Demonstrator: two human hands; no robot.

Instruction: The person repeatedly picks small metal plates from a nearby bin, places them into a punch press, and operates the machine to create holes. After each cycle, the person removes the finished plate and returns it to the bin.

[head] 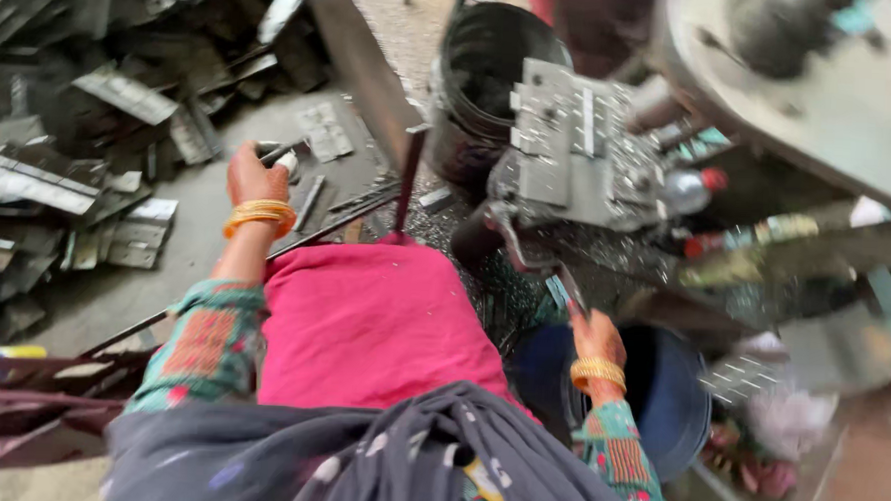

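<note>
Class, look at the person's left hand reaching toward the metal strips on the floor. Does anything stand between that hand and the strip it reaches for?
Nothing visible does. The left hand is already at a metal strip, fingers closed around its end, though blur hides the exact grip. The pile of strips lies farther left, and a dark rod stands to the right, off the hand's path.

Scrap at frame left, press at upper right.
My left hand (pixel 255 177) reaches into the metal strips (pixel 119 166) at upper left; my right hand (pixel 594 339) sits lower right, below the press block (pixel 570 151), above a tub (pixel 675 391); a bucket (pixel 493 77) stands behind.
</note>
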